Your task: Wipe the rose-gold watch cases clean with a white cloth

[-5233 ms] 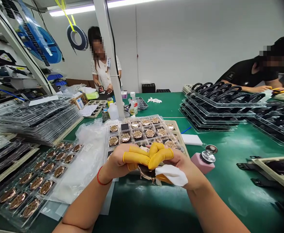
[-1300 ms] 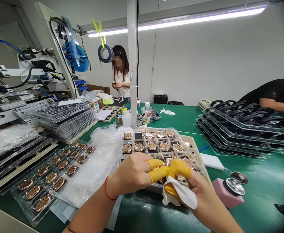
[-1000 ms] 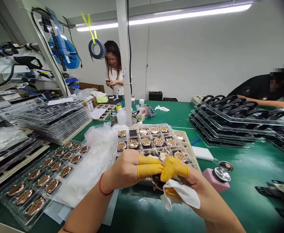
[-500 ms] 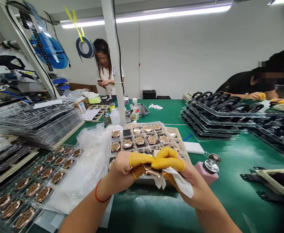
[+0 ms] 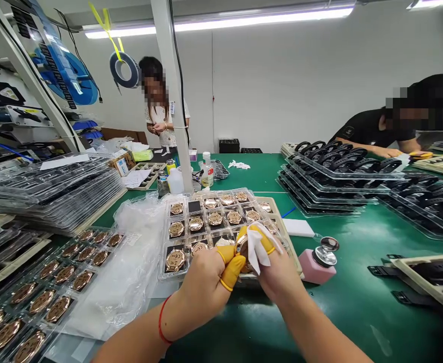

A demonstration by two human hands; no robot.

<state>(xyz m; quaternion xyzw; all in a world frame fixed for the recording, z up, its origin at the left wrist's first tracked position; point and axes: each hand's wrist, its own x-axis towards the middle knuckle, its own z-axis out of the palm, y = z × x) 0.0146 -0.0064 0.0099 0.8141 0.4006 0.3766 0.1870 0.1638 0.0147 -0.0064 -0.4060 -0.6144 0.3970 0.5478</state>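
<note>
Yellow finger cots cover fingertips on both of my hands. My left hand (image 5: 206, 280) pinches a round rose-gold watch case (image 5: 243, 246) by its edge. My right hand (image 5: 281, 275) is closed around a white wipe (image 5: 258, 249) and presses it against the case, hiding part of its face. Just behind my hands, a clear plastic tray (image 5: 161, 259) holds rows of similar watch cases on dark pads. One back-row pocket shows only a dark square. To the right of my right hand stands a pink pump bottle (image 5: 317, 267) with a metal top.
More cases fill a clear tray (image 5: 36, 322) at left, beside crumpled plastic bags (image 5: 111, 282). Stacked trays (image 5: 55, 196) rise behind them. A white post (image 5: 176, 101) stands past the middle. Stacked trays of black watches (image 5: 330, 176) lie at right. Two co-workers are across the table.
My hands have turned the watch case so its round face is partly visible, and they sit slightly lower and nearer. The wipe has moved up over the case. The view has shifted slightly.
</note>
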